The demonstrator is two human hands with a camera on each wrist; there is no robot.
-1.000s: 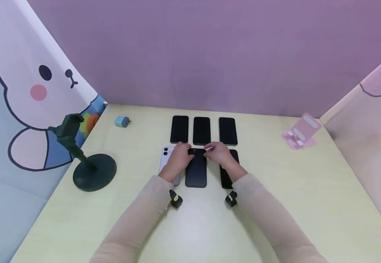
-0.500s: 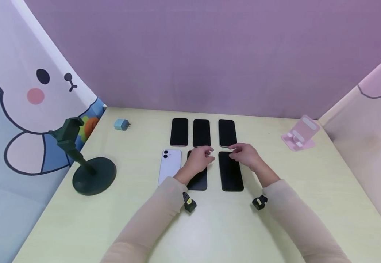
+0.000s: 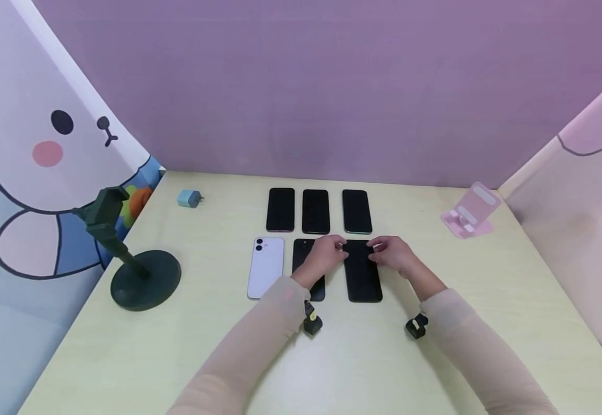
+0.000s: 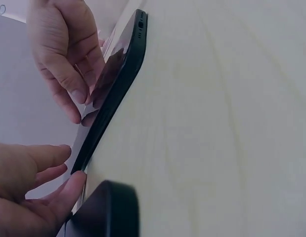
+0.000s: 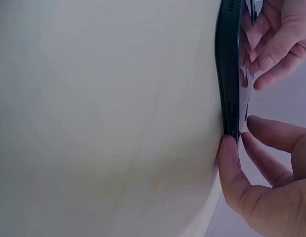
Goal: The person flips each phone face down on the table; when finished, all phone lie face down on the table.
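Item: one black phone [image 3: 362, 276], lying on the bench [image 3: 358, 369], near row, right end. My left hand [image 3: 326, 255] and right hand [image 3: 393, 253]: apart, fingers loose, thumbs at its opposite edges. Handling: light, equal pressure both sides.

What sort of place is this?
Probably a tabletop corner set up for demonstrations or filming, though I can't be sure. A pale table stands against a purple backdrop, with a cartoon-printed sheet alongside and six phones laid out in two rows.
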